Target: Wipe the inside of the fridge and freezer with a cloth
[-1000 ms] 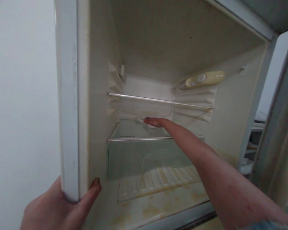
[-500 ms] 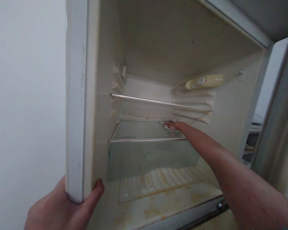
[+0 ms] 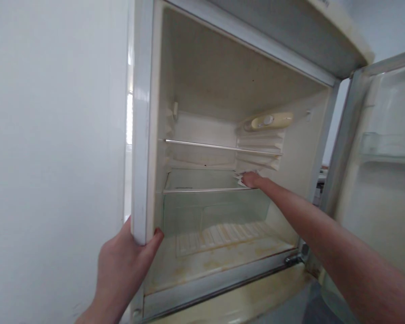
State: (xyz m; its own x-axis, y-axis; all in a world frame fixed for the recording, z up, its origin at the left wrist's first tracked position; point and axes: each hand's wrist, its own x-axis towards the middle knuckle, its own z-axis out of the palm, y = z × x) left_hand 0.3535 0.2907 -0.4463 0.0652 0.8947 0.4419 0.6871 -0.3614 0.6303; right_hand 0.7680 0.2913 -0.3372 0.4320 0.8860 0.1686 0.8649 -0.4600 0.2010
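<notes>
My left hand (image 3: 126,263) is closed around the left edge of the fridge's frame (image 3: 142,135), its thumb on the inner side. Deep inside the fridge, my right hand (image 3: 251,180) presses a white cloth or tissue (image 3: 240,181) onto the right part of the lower glass shelf (image 3: 202,180). Part of the white piece sticks out beyond the fingers; the rest is covered by the hand. An upper shelf (image 3: 219,147) with a shiny front edge runs above that hand. The fingers of my left hand behind the frame are hidden.
A yellowish lamp housing with a dial (image 3: 270,120) sits on the inner right wall. Brownish stains mark the fridge floor (image 3: 222,261). The open door (image 3: 374,202) with a clear rack (image 3: 388,148) stands at the right. A white wall (image 3: 54,157) is at the left.
The view has drawn back and turned, showing more of the door and the wall. My right hand has shifted slightly rightward along the shelf with the white piece. My left hand still grips the frame.
</notes>
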